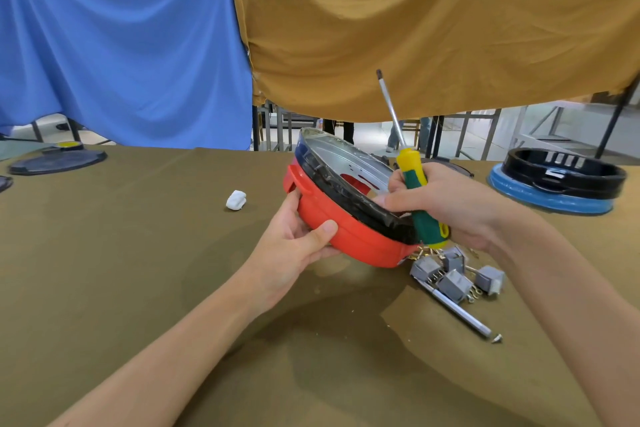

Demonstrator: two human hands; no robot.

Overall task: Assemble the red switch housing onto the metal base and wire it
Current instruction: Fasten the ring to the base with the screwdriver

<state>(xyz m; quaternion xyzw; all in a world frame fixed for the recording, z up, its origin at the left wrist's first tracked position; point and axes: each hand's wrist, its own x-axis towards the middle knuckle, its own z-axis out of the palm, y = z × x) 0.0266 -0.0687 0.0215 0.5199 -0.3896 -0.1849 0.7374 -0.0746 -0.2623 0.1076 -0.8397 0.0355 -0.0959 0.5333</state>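
Observation:
A round red housing (349, 236) is tilted up off the table, with a silver metal base (349, 159) and a black ring seated in its top. My left hand (298, 246) grips the housing's lower left rim, thumb on the red wall. My right hand (450, 204) holds a green-and-yellow screwdriver (414, 180) with its shaft pointing up and away, and its fingers rest on the black rim. Several grey switch parts (453, 274) with brass terminals lie on the table under my right wrist.
A metal rod (457, 312) and a small screw (497, 338) lie to the right. A white wad (236, 200) sits left of the housing. A blue-and-black round assembly (554, 180) stands far right, and dark round lids (57, 161) far left. Blue and tan cloths hang behind.

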